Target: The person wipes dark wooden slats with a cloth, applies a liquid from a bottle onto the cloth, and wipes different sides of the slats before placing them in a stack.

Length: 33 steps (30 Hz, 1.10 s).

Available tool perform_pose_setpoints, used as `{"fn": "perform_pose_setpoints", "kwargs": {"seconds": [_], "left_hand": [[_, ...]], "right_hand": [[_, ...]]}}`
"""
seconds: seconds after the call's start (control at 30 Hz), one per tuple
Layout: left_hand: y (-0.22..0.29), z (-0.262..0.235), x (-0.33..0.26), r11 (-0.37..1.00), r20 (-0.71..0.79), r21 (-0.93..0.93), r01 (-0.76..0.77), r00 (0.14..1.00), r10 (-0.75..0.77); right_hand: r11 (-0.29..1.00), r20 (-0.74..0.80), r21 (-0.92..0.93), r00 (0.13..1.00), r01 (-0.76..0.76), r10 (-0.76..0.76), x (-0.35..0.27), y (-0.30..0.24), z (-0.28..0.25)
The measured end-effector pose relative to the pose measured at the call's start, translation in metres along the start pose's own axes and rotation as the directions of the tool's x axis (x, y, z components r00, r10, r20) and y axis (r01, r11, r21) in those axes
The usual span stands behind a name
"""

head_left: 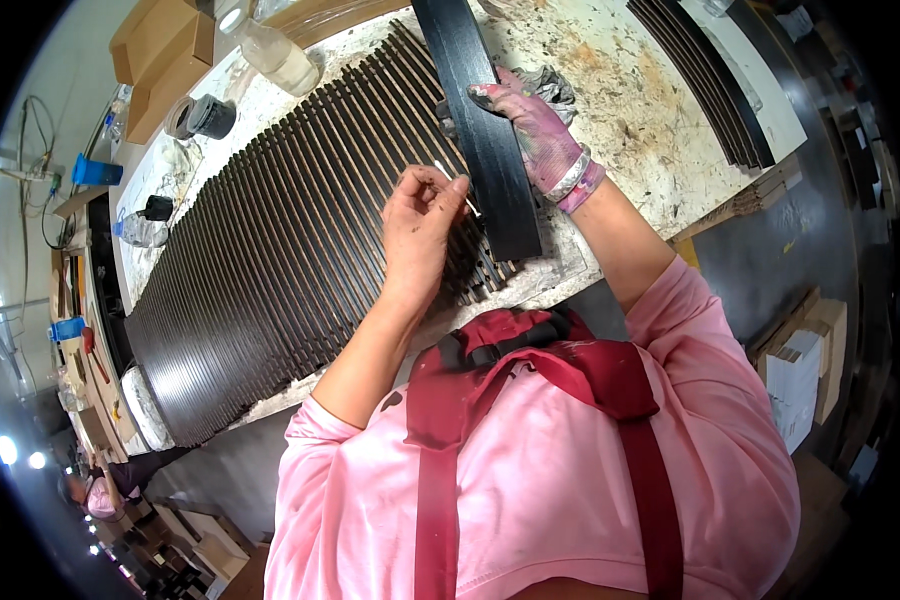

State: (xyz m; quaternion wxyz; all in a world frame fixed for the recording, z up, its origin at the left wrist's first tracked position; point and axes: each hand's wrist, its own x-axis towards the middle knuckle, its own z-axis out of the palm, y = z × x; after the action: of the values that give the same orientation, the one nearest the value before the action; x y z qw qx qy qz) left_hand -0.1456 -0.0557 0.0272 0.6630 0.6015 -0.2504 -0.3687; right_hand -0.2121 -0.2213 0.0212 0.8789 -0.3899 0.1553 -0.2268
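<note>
My right hand [536, 135], in a stained pink glove, grips a long black board [490, 140] by its right edge, thumb over the top face. The board is tilted above the end of a long row of black slats. My bare left hand [425, 220] is closed in a pinch on a thin white cotton swab [442, 170], close to the board's left edge. Many black slats [270, 250] with brown edges stand side by side under and left of my left hand. A crumpled dark grey rag [550, 92] lies behind my gloved fingers.
On the paint-stained table [610, 110], a bottle of clear liquid [275, 60] and a dark jar [212, 117] stand beyond the slats. More black boards [705, 80] lie at the far right. A cardboard box [160, 50] is at the far left; another person [105, 490] is in the distance.
</note>
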Motion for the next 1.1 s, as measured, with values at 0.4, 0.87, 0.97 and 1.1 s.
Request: {"fn": "perform_pose_setpoints", "kwargs": {"seconds": [0.4, 0.87, 0.97, 1.1], "left_hand": [[-0.003, -0.007, 0.004, 0.998, 0.012, 0.066, -0.001, 1.000, 0.000], [0.018, -0.040, 0.005, 0.963, -0.159, -0.268, 0.002, 0.986, -0.046], [0.022, -0.046, 0.006, 0.960, -0.184, -0.281, 0.003, 0.981, -0.057], [0.021, -0.051, 0.006, 0.962, -0.181, -0.272, -0.003, 0.982, -0.048]], "right_hand": [[0.999, 0.043, 0.020, 0.998, 0.040, -0.040, -0.006, 0.000, 0.005], [0.983, 0.019, -0.170, 0.998, -0.063, 0.068, -0.008, 0.019, -0.041], [0.974, 0.108, -0.220, 0.991, -0.048, 0.073, -0.019, 0.007, -0.032], [0.980, 0.187, -0.111, 0.964, -0.168, 0.187, -0.042, -0.022, 0.003]]}}
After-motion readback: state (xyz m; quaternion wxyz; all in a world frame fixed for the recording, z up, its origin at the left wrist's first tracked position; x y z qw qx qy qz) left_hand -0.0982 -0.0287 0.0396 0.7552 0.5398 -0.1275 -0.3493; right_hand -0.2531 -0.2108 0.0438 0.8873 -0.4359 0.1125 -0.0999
